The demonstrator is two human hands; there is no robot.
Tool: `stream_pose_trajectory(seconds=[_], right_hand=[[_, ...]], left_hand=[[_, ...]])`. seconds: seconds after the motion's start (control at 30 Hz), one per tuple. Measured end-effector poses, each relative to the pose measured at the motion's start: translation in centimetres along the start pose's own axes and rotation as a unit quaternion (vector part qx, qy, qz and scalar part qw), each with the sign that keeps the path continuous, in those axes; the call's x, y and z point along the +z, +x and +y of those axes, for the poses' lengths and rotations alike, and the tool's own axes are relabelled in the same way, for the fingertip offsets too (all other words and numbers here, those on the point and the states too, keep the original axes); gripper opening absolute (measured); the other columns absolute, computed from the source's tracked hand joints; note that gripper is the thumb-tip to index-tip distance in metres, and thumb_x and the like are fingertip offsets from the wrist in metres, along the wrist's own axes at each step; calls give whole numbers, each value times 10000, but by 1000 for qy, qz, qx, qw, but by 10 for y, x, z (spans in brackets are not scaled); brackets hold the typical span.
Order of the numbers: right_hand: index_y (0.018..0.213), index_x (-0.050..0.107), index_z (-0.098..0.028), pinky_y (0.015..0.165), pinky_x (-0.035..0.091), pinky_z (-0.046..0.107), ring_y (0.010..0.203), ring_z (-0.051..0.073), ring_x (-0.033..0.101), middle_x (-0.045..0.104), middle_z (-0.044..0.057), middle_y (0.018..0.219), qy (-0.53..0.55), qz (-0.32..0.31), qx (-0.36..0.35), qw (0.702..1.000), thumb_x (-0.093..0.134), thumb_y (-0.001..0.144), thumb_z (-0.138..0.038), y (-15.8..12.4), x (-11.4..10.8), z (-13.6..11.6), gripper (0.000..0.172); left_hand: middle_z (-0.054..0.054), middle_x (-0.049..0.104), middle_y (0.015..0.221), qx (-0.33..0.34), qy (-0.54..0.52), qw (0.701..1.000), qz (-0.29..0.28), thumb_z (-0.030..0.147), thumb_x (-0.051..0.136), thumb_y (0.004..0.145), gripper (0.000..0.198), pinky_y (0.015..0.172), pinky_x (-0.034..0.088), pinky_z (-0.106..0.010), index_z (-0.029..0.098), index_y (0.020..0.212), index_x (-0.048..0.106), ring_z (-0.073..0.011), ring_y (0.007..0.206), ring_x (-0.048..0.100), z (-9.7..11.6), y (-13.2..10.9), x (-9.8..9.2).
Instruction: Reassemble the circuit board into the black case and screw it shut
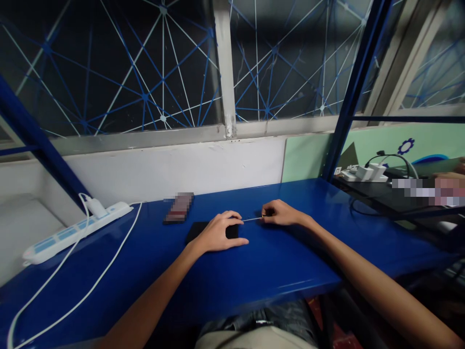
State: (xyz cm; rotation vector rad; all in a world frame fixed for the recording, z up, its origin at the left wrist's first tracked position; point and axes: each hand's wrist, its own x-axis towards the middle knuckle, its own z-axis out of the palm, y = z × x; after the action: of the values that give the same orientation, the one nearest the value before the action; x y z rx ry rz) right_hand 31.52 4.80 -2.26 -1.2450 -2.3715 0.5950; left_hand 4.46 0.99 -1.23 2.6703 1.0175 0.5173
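On the blue table, my left hand (221, 232) lies palm down over a flat black object (196, 231), thumb and fingers spread. The hand covers much of that object, so its kind is unclear. To the right, my right hand (279, 213) is closed in a pinch on one end of a thin whitish strand or stick (252, 219). This thin piece spans the gap between the hands, its other end by the left fingertips. Whether it joins the black object I cannot tell.
A phone-like slab (178, 208), partly blurred out, lies behind my left hand. At the left is a white power strip (78, 230) with a white cable (112, 264) looping forward. Blue frame posts (345, 106) rise on both sides. Chargers (370, 172) and another person's hand (450, 184) are far right.
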Motion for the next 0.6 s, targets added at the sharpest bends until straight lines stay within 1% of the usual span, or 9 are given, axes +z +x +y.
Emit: stream_pose_trajectory(seconds=[0.13,0.4,0.5,0.6], right_hand=[[757,664,-152,523,295,236,545,108,459,589,-3,622,7,3,0,1000,626,755,-350,-1,-2,-1,201],[738,672,-145,517,303,236,546,113,463,589,2,611,20,18,5,1000,620,742,-358,0,-7,2,219],[731,669,-141,520,313,239,559,119,485,602,13,624,25,32,7,999,603,747,-326,0,-11,5,197],[720,658,-146,522,323,239,576,124,499,607,15,629,29,43,14,999,589,763,-328,-1,-14,6,200]], left_hand=[[-79,569,1287,-8,16,1000,-10,658,608,789,573,997,397,-461,244,1181,654,-306,1137,546,3,0,-1],[-79,569,1280,-15,19,1000,-9,629,592,818,559,967,432,-433,253,1230,629,-298,1123,558,4,-1,-2],[-78,538,1338,-13,21,1000,-15,632,594,815,584,998,413,-455,254,1260,605,-308,1165,538,3,-1,-2],[-84,455,1444,-22,31,999,-32,660,593,797,672,1032,378,-496,256,1332,543,-338,1243,482,3,-1,-2]])
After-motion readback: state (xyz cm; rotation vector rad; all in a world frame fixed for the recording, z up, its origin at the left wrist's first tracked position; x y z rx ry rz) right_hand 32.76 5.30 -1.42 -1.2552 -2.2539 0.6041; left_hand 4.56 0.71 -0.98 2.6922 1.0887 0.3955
